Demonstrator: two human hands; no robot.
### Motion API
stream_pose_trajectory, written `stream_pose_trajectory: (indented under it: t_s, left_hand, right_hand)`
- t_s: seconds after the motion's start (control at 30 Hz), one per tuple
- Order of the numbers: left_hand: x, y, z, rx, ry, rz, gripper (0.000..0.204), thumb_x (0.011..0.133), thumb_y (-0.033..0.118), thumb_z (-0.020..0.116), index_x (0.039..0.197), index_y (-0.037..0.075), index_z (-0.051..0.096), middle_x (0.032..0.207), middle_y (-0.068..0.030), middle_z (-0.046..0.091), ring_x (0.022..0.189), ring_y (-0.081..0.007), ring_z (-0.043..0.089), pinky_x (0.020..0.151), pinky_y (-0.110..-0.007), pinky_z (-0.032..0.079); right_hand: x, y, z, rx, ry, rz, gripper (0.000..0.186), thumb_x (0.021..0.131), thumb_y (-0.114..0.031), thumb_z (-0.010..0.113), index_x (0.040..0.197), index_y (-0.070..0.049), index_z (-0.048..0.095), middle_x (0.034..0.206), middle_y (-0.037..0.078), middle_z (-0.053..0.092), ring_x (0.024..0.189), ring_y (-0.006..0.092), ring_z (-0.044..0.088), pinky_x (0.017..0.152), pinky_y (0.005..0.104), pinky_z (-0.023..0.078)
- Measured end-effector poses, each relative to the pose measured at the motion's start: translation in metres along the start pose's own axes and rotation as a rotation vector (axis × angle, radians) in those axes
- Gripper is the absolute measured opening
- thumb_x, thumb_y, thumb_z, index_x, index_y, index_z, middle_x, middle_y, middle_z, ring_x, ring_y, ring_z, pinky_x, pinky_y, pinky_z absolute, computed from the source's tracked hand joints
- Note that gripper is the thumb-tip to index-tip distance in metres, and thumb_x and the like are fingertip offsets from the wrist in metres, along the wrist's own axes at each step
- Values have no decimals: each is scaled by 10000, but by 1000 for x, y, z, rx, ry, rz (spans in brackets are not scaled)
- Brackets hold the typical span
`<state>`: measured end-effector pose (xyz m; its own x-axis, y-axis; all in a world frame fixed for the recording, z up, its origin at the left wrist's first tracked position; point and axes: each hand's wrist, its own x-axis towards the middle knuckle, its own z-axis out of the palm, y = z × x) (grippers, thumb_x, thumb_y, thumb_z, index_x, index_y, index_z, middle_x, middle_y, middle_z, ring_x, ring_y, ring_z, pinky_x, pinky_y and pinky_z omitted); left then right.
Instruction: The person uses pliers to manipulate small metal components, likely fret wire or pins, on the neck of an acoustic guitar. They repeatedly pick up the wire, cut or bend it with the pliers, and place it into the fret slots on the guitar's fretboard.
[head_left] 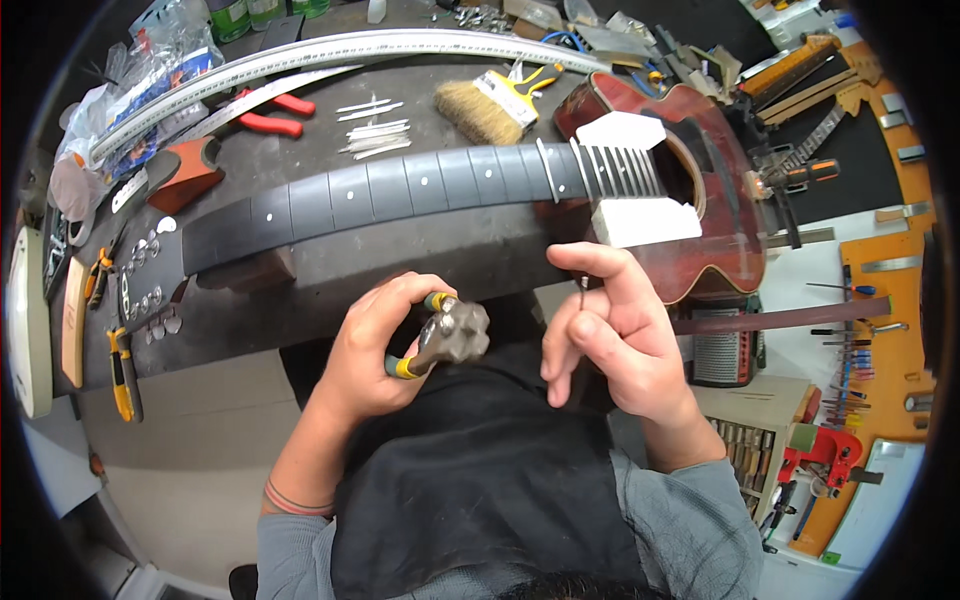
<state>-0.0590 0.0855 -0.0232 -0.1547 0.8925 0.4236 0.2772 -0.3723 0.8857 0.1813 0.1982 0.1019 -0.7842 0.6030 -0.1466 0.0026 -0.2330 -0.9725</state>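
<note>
On our workbench (380, 250), the red acoustic guitar (730, 190) lies with its fretboard (420, 182) exposed, so we do best holding clear our left hand (368, 345), wrapped around pliers (458, 332), and our right hand (620, 325), pinching a thin metal sliver (583, 290).

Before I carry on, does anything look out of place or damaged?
One thing: a pair of yellow-black pliers at front left lies with its handles jutting past the edge of the bench, so it could perhaps be knocked off. No spill or damage stands out.
</note>
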Motion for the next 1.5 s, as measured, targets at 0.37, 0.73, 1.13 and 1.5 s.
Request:
stream_pose_trajectory:
  t_s: [0.37,0.73,1.13,1.5]
  left_hand:
    - [-38,61,20,218,29,-450,446,981,-48,741,1416,-18,644,1252,-169,740,1124,-298,758,1036,-388,568]
    - [-35,76,28,344,-31,-530,582,923,-13,769,1489,21,638,1419,-202,725,1343,-406,695,1163,-460,527]
    - [-33,78,32,311,-80,-578,616,915,-27,756,1516,34,634,1350,-171,754,1291,-372,718,1142,-453,530]
    - [-36,78,31,315,-91,-590,684,867,-46,739,1536,39,627,1401,-194,729,1334,-401,690,1161,-467,520]
  right_hand:
    - [13,39,-2,-146,16,-62,136,1166,-82,664,1271,-9,617,835,25,705,642,24,586,545,206,436]
    - [17,44,-14,-144,-34,-1,93,1150,-65,687,1207,1,655,885,53,750,617,28,618,487,185,437]
    - [13,51,-20,-198,8,-50,95,1141,-64,703,1198,12,703,771,7,735,584,-5,572,490,193,388]
    - [15,50,-21,-172,-18,-13,91,1140,-67,704,1186,11,708,794,13,734,590,-4,567,487,185,381]
